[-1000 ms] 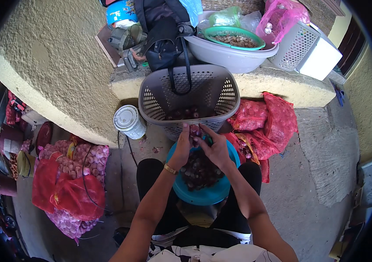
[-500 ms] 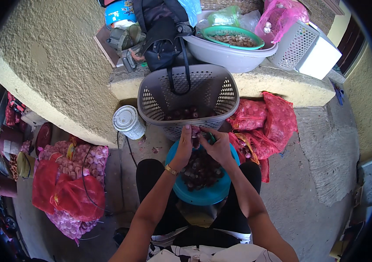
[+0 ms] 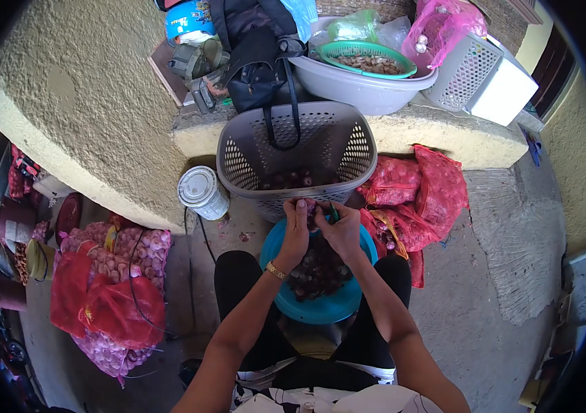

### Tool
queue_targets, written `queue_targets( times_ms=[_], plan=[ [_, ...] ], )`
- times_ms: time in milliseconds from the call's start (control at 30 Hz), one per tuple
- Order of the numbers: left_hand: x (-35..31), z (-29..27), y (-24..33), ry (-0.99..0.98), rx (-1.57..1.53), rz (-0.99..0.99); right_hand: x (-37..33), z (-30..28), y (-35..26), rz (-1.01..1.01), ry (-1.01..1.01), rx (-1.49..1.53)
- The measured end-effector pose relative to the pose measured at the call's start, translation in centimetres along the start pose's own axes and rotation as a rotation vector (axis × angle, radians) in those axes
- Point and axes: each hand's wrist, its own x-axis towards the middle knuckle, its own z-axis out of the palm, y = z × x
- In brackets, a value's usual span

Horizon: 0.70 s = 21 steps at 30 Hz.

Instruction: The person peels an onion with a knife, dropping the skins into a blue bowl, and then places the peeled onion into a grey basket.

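A small red onion (image 3: 311,215) is held in my left hand (image 3: 294,233), its fingers closed around it. Close against it, my right hand (image 3: 342,233) is closed on a small green-handled tool (image 3: 334,212), which looks like a knife; its blade is hidden by the fingers. Both hands are above the far part of a round teal basin (image 3: 322,315) between my knees. Dark red onions and peelings (image 3: 316,272) lie in the basin. Just beyond my hands stands a grey-brown perforated basket (image 3: 365,175) with several red onions (image 3: 301,181) at its bottom.
Red mesh sacks of onions (image 3: 437,199) lie right of the basket. A white lidded can (image 3: 202,191) stands at its left, and a garlic sack (image 3: 117,289) lies farther left. On the ledge behind are a black bag (image 3: 255,79) and a pale basin (image 3: 358,96).
My left hand has turned slightly and shifted a little right around the onion, covering more of it. My right hand has moved only slightly, still on the green-handled tool.
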Motion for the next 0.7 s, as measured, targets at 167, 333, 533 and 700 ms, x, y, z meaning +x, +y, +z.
queue_targets(
  times_ms=[167, 333, 533, 700],
  plan=[
    [-0.2, 0.4, 0.4, 0.016, 0.066, 0.020, 0.1, 0.2, 0.0, 0.005, 0.051, -0.068],
    [0.3, -0.3, -0.3, -0.008, 0.055, -0.018, 0.7, -0.1, 0.0, -0.009, 0.028, -0.146],
    [1.3, -1.4, -0.7, -0.110, -0.192, -0.160, 1.5, -0.5, 1.5, -0.084, 0.100, -0.137],
    [1.6, -2.9, 0.2, -0.184, -0.418, -0.299, 1.7, -1.5, 1.9, -0.042, 0.121, -0.101]
  ],
)
